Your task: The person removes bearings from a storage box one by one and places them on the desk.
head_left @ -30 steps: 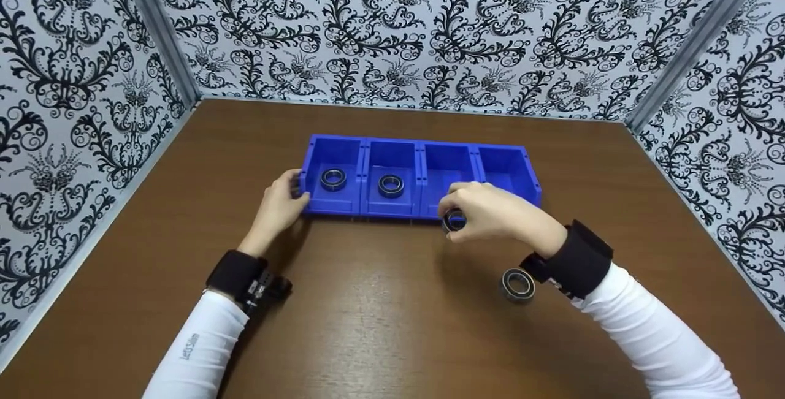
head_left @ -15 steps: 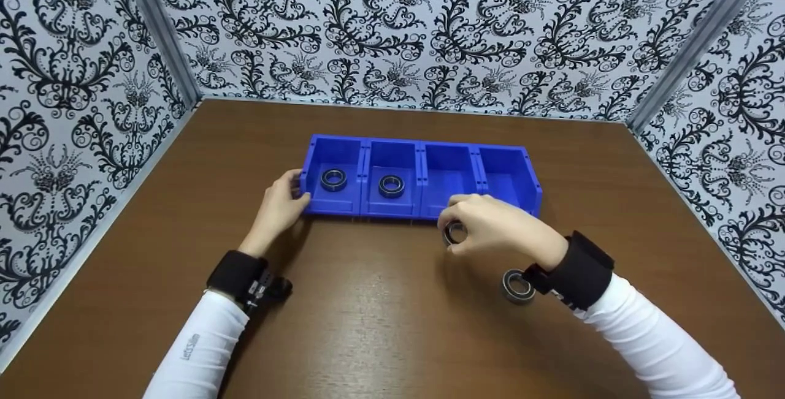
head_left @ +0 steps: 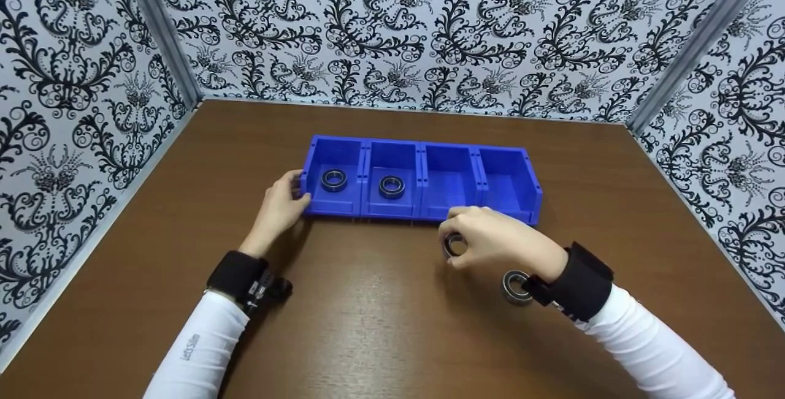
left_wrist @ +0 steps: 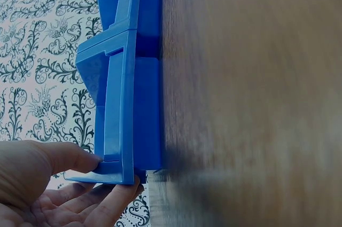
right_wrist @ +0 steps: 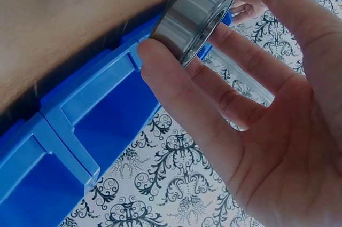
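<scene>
My left hand (head_left: 282, 208) grips the left end wall of a blue bin row (head_left: 392, 210), thumb at the front lip and fingers around the outer side, as the left wrist view also shows. In front of the third compartment, my right hand (head_left: 493, 236) pinches a ball bearing (right_wrist: 193, 16) on edge between thumb and fingertips, over the table. One bearing (head_left: 333, 180) lies flat in the leftmost compartment, and another bearing (head_left: 391, 187) in the second. Beneath my right wrist a further bearing (head_left: 516, 287) rests on the table, partly covered by the wristband.
The brown wooden table (head_left: 368, 325) runs back to patterned walls (head_left: 392, 31) with grey corner posts. The two right compartments of the bin row hold nothing visible. A small dark device (head_left: 273, 288) is strapped at my left wrist.
My right hand has drawn back toward me from the bin row, carrying the bearing with it. The left hand stays on the bin's end.
</scene>
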The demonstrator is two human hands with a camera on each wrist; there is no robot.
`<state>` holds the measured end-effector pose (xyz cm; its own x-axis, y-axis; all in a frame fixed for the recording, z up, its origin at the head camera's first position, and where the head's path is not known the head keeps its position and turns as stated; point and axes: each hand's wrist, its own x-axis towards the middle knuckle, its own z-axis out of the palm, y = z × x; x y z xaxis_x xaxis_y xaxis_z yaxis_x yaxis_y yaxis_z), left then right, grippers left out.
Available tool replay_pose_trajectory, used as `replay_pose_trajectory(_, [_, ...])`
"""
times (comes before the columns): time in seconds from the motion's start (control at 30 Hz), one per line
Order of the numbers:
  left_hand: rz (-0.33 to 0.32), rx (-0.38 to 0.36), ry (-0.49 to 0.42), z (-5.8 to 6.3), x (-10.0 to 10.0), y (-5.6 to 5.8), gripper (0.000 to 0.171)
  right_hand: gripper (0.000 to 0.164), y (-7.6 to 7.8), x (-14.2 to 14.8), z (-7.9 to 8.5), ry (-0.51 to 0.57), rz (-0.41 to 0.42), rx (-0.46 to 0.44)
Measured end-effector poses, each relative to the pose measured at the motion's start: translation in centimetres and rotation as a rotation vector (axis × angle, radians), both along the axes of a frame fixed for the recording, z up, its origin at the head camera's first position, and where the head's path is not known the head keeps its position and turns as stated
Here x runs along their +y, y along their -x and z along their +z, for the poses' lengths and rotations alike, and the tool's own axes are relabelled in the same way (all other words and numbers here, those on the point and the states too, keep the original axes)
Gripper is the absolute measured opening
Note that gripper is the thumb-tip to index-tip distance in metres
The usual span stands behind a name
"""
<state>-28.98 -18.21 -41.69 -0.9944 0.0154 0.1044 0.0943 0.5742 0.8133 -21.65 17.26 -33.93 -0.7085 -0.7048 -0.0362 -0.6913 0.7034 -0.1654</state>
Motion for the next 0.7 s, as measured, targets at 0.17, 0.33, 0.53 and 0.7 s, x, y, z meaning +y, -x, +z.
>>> replay_pose_trajectory(0.17, [0.001,0.006,-0.003,0.0,0.0,0.0,0.051,0.015,-0.1,0.2,-0.4,0.006,0.014,-0.006])
replay_pose_trajectory(0.33, [0.0,0.012,-0.007,-0.1,-0.1,0.0,0.052,0.018,0.0,0.4,-0.9,0.009,0.023,-0.017])
replay_pose_trajectory(0.53, [0.0,0.008,-0.004,0.0,-0.1,0.0,0.052,0.02,-0.1,0.3,-1.1,0.004,0.037,-0.042])
replay_pose_trajectory(0.7, [0.0,0.0,0.001,0.1,-0.1,-0.1,0.052,0.019,-0.4,0.2,-1.4,0.008,0.045,-0.027])
